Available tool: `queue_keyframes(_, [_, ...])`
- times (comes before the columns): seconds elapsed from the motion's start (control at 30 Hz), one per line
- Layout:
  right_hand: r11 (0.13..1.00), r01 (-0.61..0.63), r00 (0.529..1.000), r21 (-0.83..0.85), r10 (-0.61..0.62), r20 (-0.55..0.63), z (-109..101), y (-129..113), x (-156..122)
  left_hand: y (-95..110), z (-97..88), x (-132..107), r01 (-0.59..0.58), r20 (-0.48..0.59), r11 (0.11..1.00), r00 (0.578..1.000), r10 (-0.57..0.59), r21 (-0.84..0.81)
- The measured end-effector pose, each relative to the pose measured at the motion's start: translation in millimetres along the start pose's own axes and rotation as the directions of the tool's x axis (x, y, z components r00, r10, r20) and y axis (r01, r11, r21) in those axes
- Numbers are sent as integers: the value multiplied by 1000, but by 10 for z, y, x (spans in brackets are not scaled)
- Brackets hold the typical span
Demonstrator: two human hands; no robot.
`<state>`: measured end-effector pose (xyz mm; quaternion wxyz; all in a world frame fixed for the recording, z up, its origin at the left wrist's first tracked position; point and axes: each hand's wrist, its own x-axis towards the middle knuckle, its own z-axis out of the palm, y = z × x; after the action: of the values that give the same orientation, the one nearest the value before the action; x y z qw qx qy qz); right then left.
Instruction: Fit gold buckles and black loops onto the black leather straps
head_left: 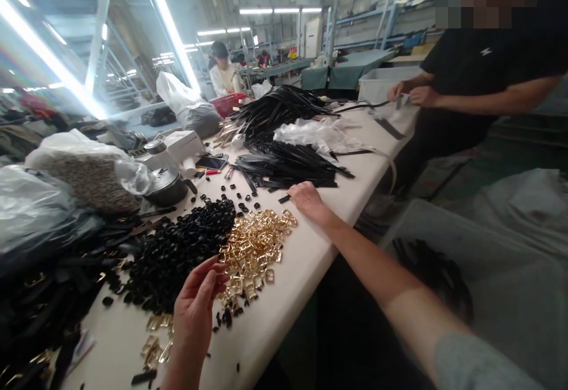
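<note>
My right hand [306, 199] is closed at the near edge of a pile of black straps [288, 165]. A short end of one black strap [284, 199] sticks out beside its fingers. My left hand [197, 301] is curled, thumb close to the fingers, at the edge of a heap of gold metal buckles [252, 242]; whatever lies between its fingertips is hidden. Against the buckles, on their left, is a large heap of small black loops [181, 248]. Several more gold buckles [153, 342] lie beyond my left wrist.
On the far left are black straps with buckles [39, 301] and a clear bag [89, 171]. A dark pot [165, 186] and a phone [212, 163] stand behind the loops. Across the table's right edge, a co-worker [483, 76] handles a strap. A plastic bin [501, 295] stands below right.
</note>
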<state>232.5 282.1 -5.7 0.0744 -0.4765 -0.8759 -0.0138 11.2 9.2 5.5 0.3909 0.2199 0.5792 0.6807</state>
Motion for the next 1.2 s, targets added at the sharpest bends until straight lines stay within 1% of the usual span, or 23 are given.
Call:
queue_keyframes(0.13, [1000,13,1000,-25,-13,-8,16,-60,66,-11,27,-15,13,17,999,1000,-14,39])
queue_keyframes(0.23, [1000,-4,999,-23,3,-32,-10,-88,52,-22,58,-46,-15,42,997,999,11,78])
queue_keyframes(0.33, [999,-43,997,-7,42,-62,-116,-89,-4,-27,79,-69,-47,70,995,997,41,84])
queue_keyframes(0.4, [998,-58,995,20,60,-84,-219,-145,-86,-18,97,-80,-58,90,995,995,50,80])
queue_keyframes(0.47, [997,-49,993,63,56,-103,-316,-305,-223,7,123,-95,-65,105,995,993,58,73])
queue_keyframes(0.57, [985,19,993,174,2,-117,-413,-739,-524,65,167,-127,-67,136,996,989,57,66])
queue_keyframes(0.6, [967,60,992,246,-30,-126,-435,-904,-635,82,179,-135,-64,144,996,988,55,58])
queue_keyframes(0.63, [918,125,986,377,-72,-150,-453,-1059,-742,93,188,-139,-64,146,997,988,57,40])
queue_keyframes(0.7, [782,238,971,576,-178,-160,-478,-1300,-919,93,191,-135,-55,160,999,986,54,0])
queue_keyframes(0.73, [714,268,963,647,-219,-157,-482,-1378,-980,85,185,-128,-55,168,998,984,56,-11])
queue_keyframes(0.77, [664,282,957,692,-249,-151,-480,-1426,-1023,72,177,-119,-56,175,998,983,57,-9])
queue_keyframes(0.83, [607,281,953,744,-269,-140,-460,-1455,-1060,45,160,-102,-59,184,998,981,55,18])
queue_keyframes(0.9, [575,274,952,771,-277,-132,-439,-1433,-1062,26,153,-88,-45,186,998,982,35,47])
queue_keyframes(1.03, [506,279,941,816,-314,-127,-449,-1369,-1086,26,170,-66,36,177,999,983,-39,21])
queue_keyframes(1.13, [500,299,935,813,-325,-144,-473,-1340,-1129,38,172,-47,114,162,992,981,-105,-46])
queue_keyframes(1.2, [506,315,936,803,-307,-174,-470,-1327,-1144,43,163,-35,135,147,988,982,-123,-76])
